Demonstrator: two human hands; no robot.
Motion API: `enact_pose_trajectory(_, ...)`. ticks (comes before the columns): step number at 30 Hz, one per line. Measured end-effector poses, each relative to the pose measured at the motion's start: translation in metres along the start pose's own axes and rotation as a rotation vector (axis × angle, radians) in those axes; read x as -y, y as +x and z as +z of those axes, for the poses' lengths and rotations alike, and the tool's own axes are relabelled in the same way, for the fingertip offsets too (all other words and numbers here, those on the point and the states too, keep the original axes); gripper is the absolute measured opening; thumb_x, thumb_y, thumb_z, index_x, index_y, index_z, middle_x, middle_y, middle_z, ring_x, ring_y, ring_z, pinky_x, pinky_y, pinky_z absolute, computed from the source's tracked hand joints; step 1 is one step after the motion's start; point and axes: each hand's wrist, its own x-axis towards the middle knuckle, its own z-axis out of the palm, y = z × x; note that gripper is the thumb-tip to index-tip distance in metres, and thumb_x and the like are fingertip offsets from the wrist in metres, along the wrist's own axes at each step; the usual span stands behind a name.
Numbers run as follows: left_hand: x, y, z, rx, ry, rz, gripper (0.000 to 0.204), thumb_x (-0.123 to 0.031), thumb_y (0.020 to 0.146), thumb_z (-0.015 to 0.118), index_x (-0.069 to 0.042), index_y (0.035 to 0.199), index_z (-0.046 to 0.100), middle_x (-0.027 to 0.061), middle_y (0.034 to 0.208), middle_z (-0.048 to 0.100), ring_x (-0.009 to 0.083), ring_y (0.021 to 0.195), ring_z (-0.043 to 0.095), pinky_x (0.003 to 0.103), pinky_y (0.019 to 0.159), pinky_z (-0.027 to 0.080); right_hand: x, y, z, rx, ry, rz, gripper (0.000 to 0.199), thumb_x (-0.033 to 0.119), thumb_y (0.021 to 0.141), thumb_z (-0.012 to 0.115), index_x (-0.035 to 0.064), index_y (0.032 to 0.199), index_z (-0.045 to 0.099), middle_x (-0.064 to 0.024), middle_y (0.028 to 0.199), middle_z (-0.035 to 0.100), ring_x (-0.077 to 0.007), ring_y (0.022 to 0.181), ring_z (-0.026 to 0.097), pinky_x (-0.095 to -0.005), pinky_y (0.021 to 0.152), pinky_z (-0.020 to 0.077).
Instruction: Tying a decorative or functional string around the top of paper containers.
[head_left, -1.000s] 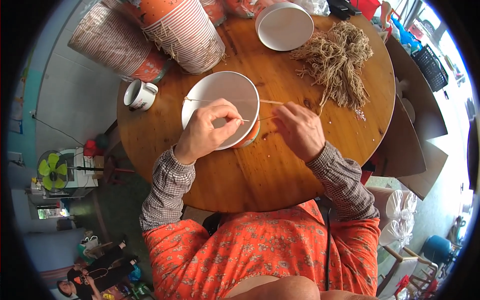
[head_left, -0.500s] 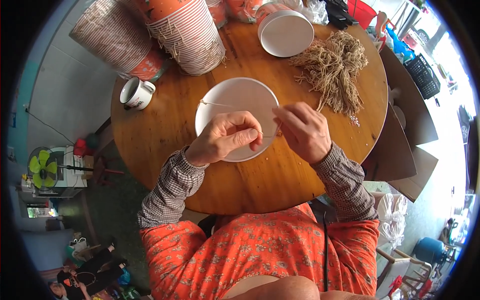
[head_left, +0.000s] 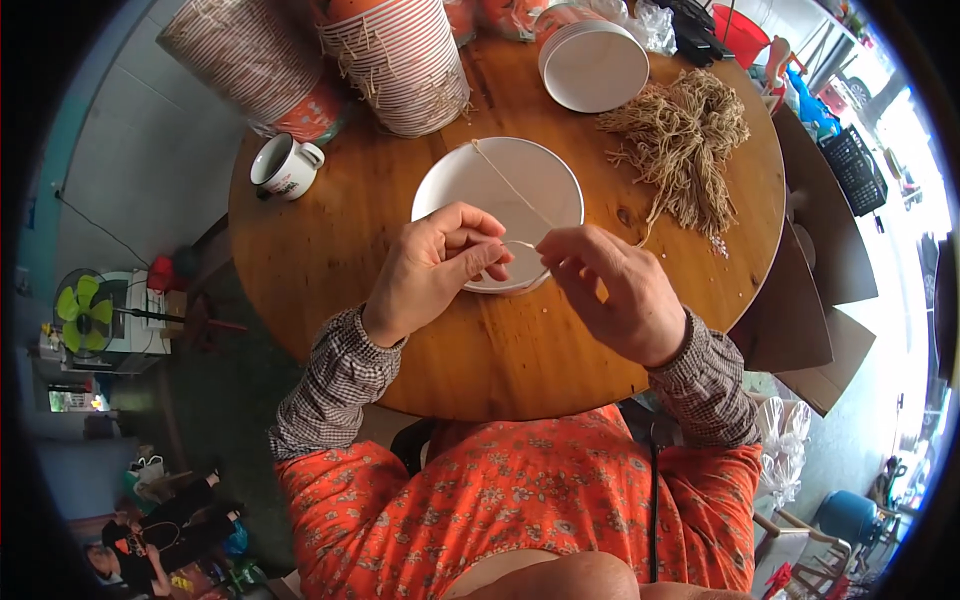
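Over the near rim of a white round paper tub (head_left: 448,190), both my hands work at a thin beige string (head_left: 508,184). The string runs from the tub's far rim down to my right hand (head_left: 630,295), whose thumb and forefinger pinch it. A short curved length spans the small gap to my left hand (head_left: 415,270), where thumb and fingertips are closed on it. To the right of the tub lies a loose bundle of beige strings (head_left: 690,150), apart from my hands.
Tall stacks of orange-and-white paper buckets (head_left: 405,75) stand at the back left, with an enamel mug (head_left: 285,168) before them. Another white-based bucket stack (head_left: 595,68) lies behind the string bundle. Cardboard (head_left: 785,300) leans by the round wooden table's (head_left: 340,260) right edge.
The string now slants from the tub's far rim to my right hand instead of lying near its left side. My right hand has come lower, and the length between the hands is now curved.
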Motion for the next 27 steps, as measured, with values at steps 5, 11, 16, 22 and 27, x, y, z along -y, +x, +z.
enact_pose_trajectory(5, -0.005, 0.008, 0.001, 0.086, 0.111, -0.042, 0.021, -0.016, 0.093, 0.064, 0.001, 0.104, 0.063, 0.0057, 0.089, 0.068, 0.0098, 0.082, 0.065, 0.023, 0.073, 0.054, -0.008, 0.016, 0.004, -0.139, -0.064, -0.173, 0.014, 0.008, 0.088, 0.061, 0.0064, 0.1, 0.056, -0.0105, 0.083, 0.062, -0.0299, 0.071, 0.063, -0.0374, 0.061, 0.0515)
enact_pose_trajectory(11, -0.004, 0.014, 0.007, 0.174, -0.084, -0.165, 0.017, -0.013, 0.092, 0.064, 0.0, 0.103, 0.064, 0.0042, 0.087, 0.067, 0.0089, 0.079, 0.064, 0.023, 0.074, 0.055, -0.031, 0.022, 0.012, -0.224, 0.17, 0.087, 0.017, 0.004, 0.083, 0.066, 0.0049, 0.098, 0.059, -0.0084, 0.089, 0.063, -0.0199, 0.074, 0.063, -0.0302, 0.063, 0.0504)
enact_pose_trajectory(16, -0.006, 0.015, 0.007, 0.123, -0.114, -0.193, 0.014, -0.012, 0.093, 0.062, 0.0, 0.1, 0.064, 0.0049, 0.088, 0.067, 0.0104, 0.078, 0.065, 0.025, 0.074, 0.056, -0.044, -0.008, 0.009, -0.297, 0.024, 0.128, 0.016, 0.015, 0.081, 0.073, 0.0072, 0.094, 0.07, -0.0108, 0.111, 0.062, -0.0282, 0.11, 0.054, -0.0403, 0.093, 0.0433)
enact_pose_trajectory(22, -0.008, 0.014, 0.01, 0.125, -0.098, -0.182, 0.015, -0.015, 0.094, 0.061, -0.001, 0.1, 0.064, 0.0046, 0.088, 0.066, 0.01, 0.079, 0.066, 0.026, 0.076, 0.057, -0.048, -0.019, 0.026, -0.245, 0.048, 0.141, 0.024, 0.022, 0.078, 0.076, 0.015, 0.101, 0.073, -0.0122, 0.143, 0.044, -0.0366, 0.138, 0.028, -0.0485, 0.11, 0.0277)
enact_pose_trajectory(27, -0.009, 0.014, 0.012, 0.118, -0.09, -0.186, 0.016, -0.015, 0.094, 0.061, -0.001, 0.1, 0.063, 0.0044, 0.088, 0.066, 0.0099, 0.079, 0.065, 0.027, 0.077, 0.057, -0.053, -0.018, 0.034, -0.246, 0.192, 0.166, 0.018, 0.021, 0.08, 0.075, 0.0147, 0.097, 0.074, -0.0121, 0.147, 0.04, -0.035, 0.141, 0.023, -0.0483, 0.112, 0.0253)
